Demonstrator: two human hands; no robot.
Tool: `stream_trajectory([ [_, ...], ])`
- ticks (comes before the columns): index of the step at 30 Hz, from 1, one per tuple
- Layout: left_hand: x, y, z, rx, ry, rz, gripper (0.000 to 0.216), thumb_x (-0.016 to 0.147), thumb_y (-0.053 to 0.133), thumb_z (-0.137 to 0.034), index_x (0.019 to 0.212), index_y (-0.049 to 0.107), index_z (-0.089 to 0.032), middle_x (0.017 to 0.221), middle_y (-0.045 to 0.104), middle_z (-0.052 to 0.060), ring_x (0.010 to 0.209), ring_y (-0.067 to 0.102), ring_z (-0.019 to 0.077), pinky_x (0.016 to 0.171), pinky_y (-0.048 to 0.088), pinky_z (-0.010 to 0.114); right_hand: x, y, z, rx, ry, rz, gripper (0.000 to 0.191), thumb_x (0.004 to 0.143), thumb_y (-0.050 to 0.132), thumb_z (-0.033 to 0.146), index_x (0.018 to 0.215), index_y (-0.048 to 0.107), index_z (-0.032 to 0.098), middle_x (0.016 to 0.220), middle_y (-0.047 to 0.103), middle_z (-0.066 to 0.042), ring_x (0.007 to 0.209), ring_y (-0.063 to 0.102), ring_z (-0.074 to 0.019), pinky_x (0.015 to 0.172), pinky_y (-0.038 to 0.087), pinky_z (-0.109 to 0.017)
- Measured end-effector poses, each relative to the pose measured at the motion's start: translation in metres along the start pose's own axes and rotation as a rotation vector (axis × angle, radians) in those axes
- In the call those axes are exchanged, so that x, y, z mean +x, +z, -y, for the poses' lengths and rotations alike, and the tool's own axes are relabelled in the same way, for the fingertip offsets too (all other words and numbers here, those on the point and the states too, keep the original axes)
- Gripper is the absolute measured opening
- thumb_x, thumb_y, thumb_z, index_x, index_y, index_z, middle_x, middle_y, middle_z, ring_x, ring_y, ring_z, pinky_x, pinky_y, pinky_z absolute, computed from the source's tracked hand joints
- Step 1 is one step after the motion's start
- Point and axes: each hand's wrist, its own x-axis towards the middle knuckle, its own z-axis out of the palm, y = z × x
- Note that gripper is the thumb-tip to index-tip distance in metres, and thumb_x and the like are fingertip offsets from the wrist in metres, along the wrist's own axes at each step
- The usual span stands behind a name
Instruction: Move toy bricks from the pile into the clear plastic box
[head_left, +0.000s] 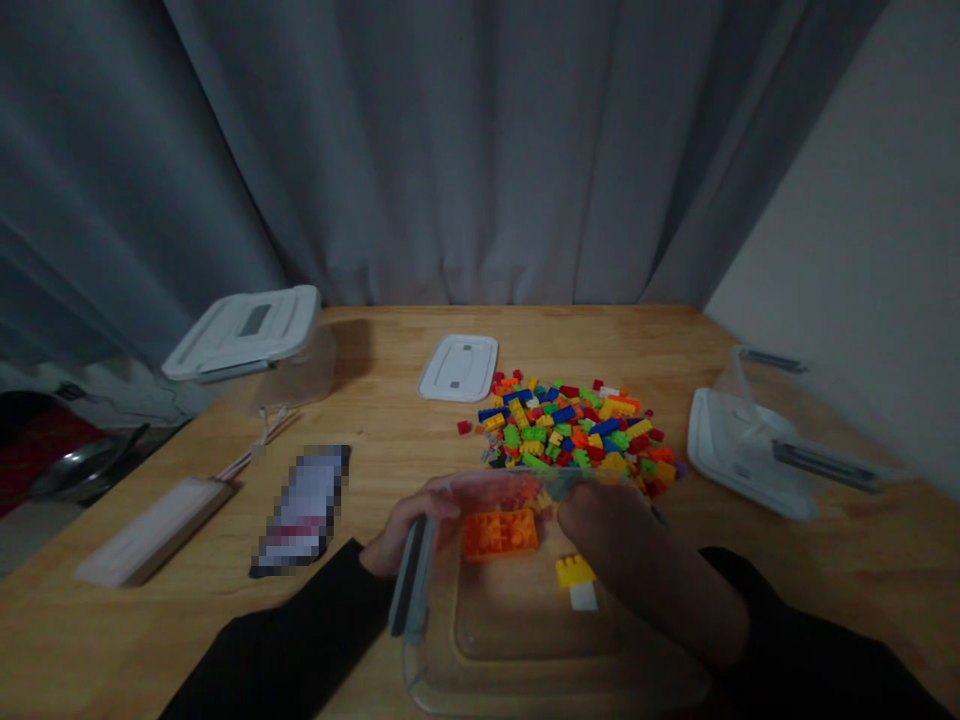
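A clear plastic box (525,635) with grey latches stands in front of me. My left hand (405,525) grips its far left corner, thumb over the rim. My right hand (600,525) reaches down inside the box near its far wall, closed and dim; what its fingers hold is hidden. An orange building brick (500,535) lies in the box to the left of that hand. A yellow building brick (575,571) and a small white piece (583,597) lie just below the hand. Beyond the far wall spreads a pile of mixed coloured building bricks (562,425).
A white lid (459,368) lies behind the pile. At left stand a lidded box (251,330), a phone (304,510) and a pale power bank (157,530) with a cable. Another clear box (795,430) rests on its side at right, against a white lid (750,470).
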Motion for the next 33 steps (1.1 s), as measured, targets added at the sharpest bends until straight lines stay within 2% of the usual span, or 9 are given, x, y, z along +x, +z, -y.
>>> stream_trajectory([
  [5, -0.001, 0.004, -0.004, 0.028, -0.031, -0.005, 0.066, 0.067, 0.050, -0.021, 0.128, 0.073, -0.008, 0.137, 0.071, 0.015, 0.143, 0.050, 0.0406, 0.124, 0.026, 0.056, -0.008, -0.005, -0.001, 0.049, -0.086, 0.006, 0.028, 0.088, 0.055, 0.000, 0.090, 0.078, 0.015, 0.085, 0.077, -0.011, 0.071, 0.070, -0.0221, 0.055, 0.042, -0.029],
  [12, -0.001, 0.002, -0.002, 0.011, -0.024, 0.006, 0.069, 0.065, 0.050, -0.021, 0.129, 0.072, -0.008, 0.138, 0.070, 0.016, 0.144, 0.049, 0.0406, 0.124, 0.025, 0.055, -0.009, 0.010, -0.017, 0.233, -0.214, -0.078, 0.026, 0.091, 0.051, 0.004, 0.091, 0.075, 0.015, 0.091, 0.076, -0.009, 0.079, 0.069, -0.0199, 0.068, 0.047, -0.030],
  [15, 0.000, 0.000, -0.001, 0.026, -0.019, 0.001, 0.072, 0.064, 0.050, -0.021, 0.131, 0.070, -0.006, 0.138, 0.070, 0.016, 0.144, 0.048, 0.0396, 0.125, 0.024, 0.055, -0.003, -0.002, -0.028, 0.400, -0.326, -0.038, 0.021, 0.096, 0.054, 0.015, 0.092, 0.075, 0.017, 0.093, 0.077, -0.006, 0.084, 0.070, -0.0182, 0.075, 0.049, -0.029],
  [18, -0.001, -0.001, 0.000, 0.042, -0.044, 0.006, 0.074, 0.065, 0.049, -0.022, 0.134, 0.067, -0.005, 0.138, 0.070, 0.017, 0.141, 0.052, 0.0405, 0.125, 0.021, 0.057, 0.005, -0.025, -0.044, 0.573, -0.369, -0.083, 0.020, 0.100, 0.057, 0.027, 0.104, 0.077, 0.023, 0.101, 0.079, -0.002, 0.090, 0.072, -0.0170, 0.078, 0.049, -0.028],
  [22, -0.004, -0.005, 0.002, 0.015, -0.045, -0.009, 0.073, 0.066, 0.049, -0.022, 0.134, 0.067, -0.004, 0.138, 0.069, 0.019, 0.140, 0.052, 0.0417, 0.124, 0.021, 0.059, 0.018, -0.036, -0.077, 0.679, -0.221, -0.230, 0.024, 0.100, 0.059, 0.035, 0.106, 0.079, 0.024, 0.097, 0.081, -0.001, 0.081, 0.072, -0.0148, 0.072, 0.050, -0.026],
  [24, -0.005, -0.007, 0.004, -0.003, -0.031, -0.016, 0.070, 0.067, 0.048, -0.020, 0.132, 0.069, -0.006, 0.137, 0.070, 0.018, 0.142, 0.051, 0.0402, 0.124, 0.022, 0.058, 0.025, -0.029, -0.098, 0.696, -0.103, -0.304, 0.028, 0.099, 0.060, 0.042, 0.105, 0.079, 0.023, 0.093, 0.081, -0.002, 0.078, 0.072, -0.0157, 0.068, 0.051, -0.026],
  [27, -0.004, -0.011, 0.007, -0.034, 0.004, 0.008, 0.066, 0.068, 0.048, -0.019, 0.128, 0.071, -0.009, 0.136, 0.071, 0.016, 0.144, 0.049, 0.0391, 0.124, 0.021, 0.059, 0.035, -0.013, -0.131, 0.693, 0.040, -0.399, 0.034, 0.097, 0.060, 0.047, 0.106, 0.079, 0.021, 0.100, 0.081, -0.005, 0.086, 0.074, -0.0200, 0.072, 0.054, -0.029],
  [30, -0.003, -0.014, 0.008, -0.056, 0.031, 0.044, 0.066, 0.067, 0.047, -0.019, 0.129, 0.071, -0.010, 0.137, 0.070, 0.017, 0.145, 0.048, 0.0394, 0.123, 0.021, 0.061, 0.040, 0.000, -0.157, 0.620, 0.091, -0.384, 0.032, 0.095, 0.060, 0.045, 0.105, 0.080, 0.021, 0.104, 0.081, -0.007, 0.091, 0.074, -0.0233, 0.078, 0.055, -0.031],
  [33, -0.003, -0.016, 0.008, -0.047, 0.025, 0.057, 0.067, 0.068, 0.047, -0.019, 0.131, 0.069, -0.010, 0.140, 0.069, 0.017, 0.145, 0.048, 0.0397, 0.122, 0.021, 0.062, 0.042, 0.009, -0.174, 0.535, 0.148, -0.307, 0.029, 0.093, 0.060, 0.039, 0.102, 0.080, 0.021, 0.106, 0.080, -0.008, 0.094, 0.074, -0.0259, 0.080, 0.054, -0.033],
])
